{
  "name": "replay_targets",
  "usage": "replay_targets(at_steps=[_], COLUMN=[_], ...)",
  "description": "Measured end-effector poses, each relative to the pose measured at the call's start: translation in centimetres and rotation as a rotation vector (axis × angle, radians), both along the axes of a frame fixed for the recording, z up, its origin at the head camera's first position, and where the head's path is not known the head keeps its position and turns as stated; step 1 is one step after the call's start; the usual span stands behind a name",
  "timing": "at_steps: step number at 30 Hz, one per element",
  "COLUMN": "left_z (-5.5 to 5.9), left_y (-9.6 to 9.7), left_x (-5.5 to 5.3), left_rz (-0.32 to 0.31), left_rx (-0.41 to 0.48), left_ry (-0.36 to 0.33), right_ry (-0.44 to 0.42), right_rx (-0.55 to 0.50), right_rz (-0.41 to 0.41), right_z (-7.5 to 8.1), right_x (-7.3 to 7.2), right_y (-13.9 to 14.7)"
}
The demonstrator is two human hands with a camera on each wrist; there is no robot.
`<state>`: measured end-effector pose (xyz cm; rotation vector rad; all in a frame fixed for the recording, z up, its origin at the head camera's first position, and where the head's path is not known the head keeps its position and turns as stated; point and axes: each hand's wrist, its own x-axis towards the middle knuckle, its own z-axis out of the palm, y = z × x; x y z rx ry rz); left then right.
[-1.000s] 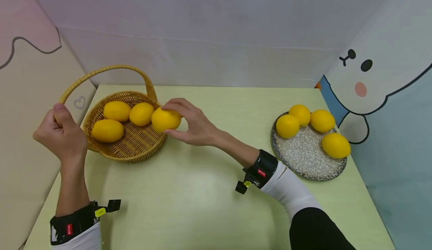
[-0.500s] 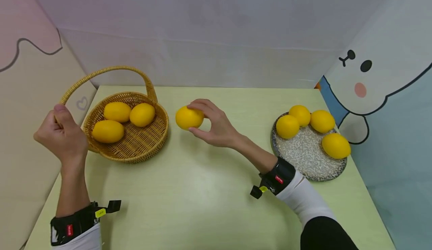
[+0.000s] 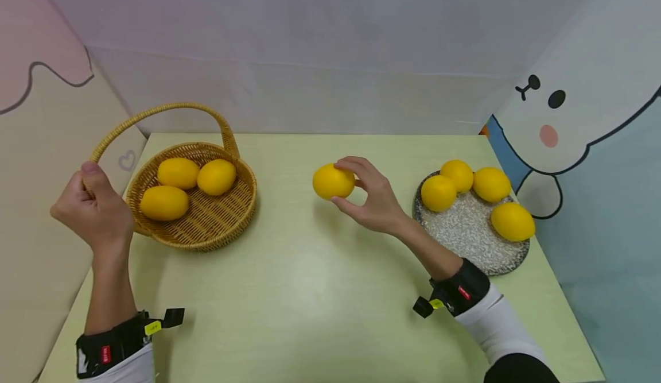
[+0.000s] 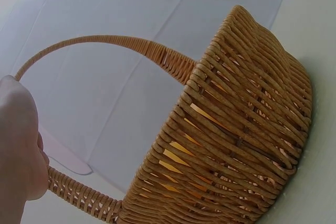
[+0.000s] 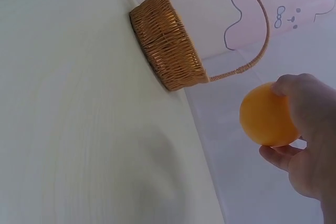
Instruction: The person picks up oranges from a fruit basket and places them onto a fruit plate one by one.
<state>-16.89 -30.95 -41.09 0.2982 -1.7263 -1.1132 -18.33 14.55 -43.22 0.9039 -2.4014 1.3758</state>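
My left hand [image 3: 95,208] grips the arched handle of a wicker basket [image 3: 227,231], which stands at the table's left. Three lemons [image 3: 164,202] lie inside it; in the left wrist view the woven wall [image 4: 220,124] hides most of them. Over the middle of the table, my right hand [image 3: 372,199] pinches another lemon [image 3: 333,181] between thumb and fingers. That lemon looks orange in the right wrist view [image 5: 268,115], held above the tabletop. On the right, a speckled grey plate [image 3: 459,239] bears several lemons [image 3: 513,221] along its far and right sides.
The pale table [image 3: 289,291] meets a white cloth wall [image 3: 330,101] at the back. A panel with a cartoon bear [image 3: 594,73] borders the right side, close to the plate. The right forearm passes near the plate's front-left rim.
My right hand has carried its lemon from over the basket's right rim rightward to mid-table. My left hand still holds the handle; the basket and plate stay put.
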Motion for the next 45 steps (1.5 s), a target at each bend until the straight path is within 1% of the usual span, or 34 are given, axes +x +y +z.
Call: replay_targets(at_steps=[4, 9, 11, 14, 18, 22, 25, 28, 30, 33, 36, 39, 43, 45], left_z=[-0.6, -1.0, -1.0, -0.9, -0.7, -0.6, -0.7, -0.7, -0.7, -0.7, -0.5, -0.3, 0.0, 0.1], left_y=[-0.5, -0.8, -0.8, -0.8, -0.8, -0.8, -0.8, -0.9, -0.9, -0.8, -0.7, -0.4, -0.1, 0.0], left_x=[-0.2, -0.2, -0.3, -0.4, -0.4, -0.3, -0.3, -0.3, -0.3, -0.3, -0.3, -0.2, 0.0, 0.0], left_rz=[0.0, -0.001, -0.004, -0.003, 0.003, 0.002, -0.001, -0.002, 0.001, 0.012, 0.02, 0.023, 0.024, 0.025], left_rx=[0.001, 0.001, 0.002, 0.0, -0.006, -0.004, -0.004, -0.005, -0.006, -0.006, -0.007, -0.009, -0.012, -0.012], left_ry=[0.004, 0.007, 0.015, 0.019, 0.002, -0.004, -0.004, -0.005, -0.009, -0.013, -0.016, -0.02, -0.02, -0.02], right_ry=[0.013, 0.028, 0.03, 0.033, 0.029, 0.031, 0.045, 0.047, 0.019, -0.034, -0.064, -0.034, 0.03, 0.014], right_rx=[0.007, -0.029, -0.04, -0.029, -0.012, -0.034, -0.054, -0.059, -0.045, 0.009, 0.065, 0.125, 0.213, 0.258], right_rz=[-0.06, -0.134, -0.167, -0.233, -0.329, -0.407, -0.464, -0.538, -0.595, -0.681, -0.728, -0.743, -0.733, -0.73], right_z=[0.1, 0.3, 0.5, 0.9, 1.3, 1.6, 1.7, 1.5, 1.5, 1.3, 1.1, 0.8, 0.1, -0.1], right_x=[0.7, 1.6, 2.0, 2.7, 3.5, 4.3, 4.8, 5.5, 6.0, 6.8, 7.2, 7.5, 7.6, 7.6], right_y=[2.1, 4.9, 6.2, 8.0, 10.6, 13.0, 14.6, 16.2, 17.1, 18.4, 19.5, 20.3, 21.0, 21.2])
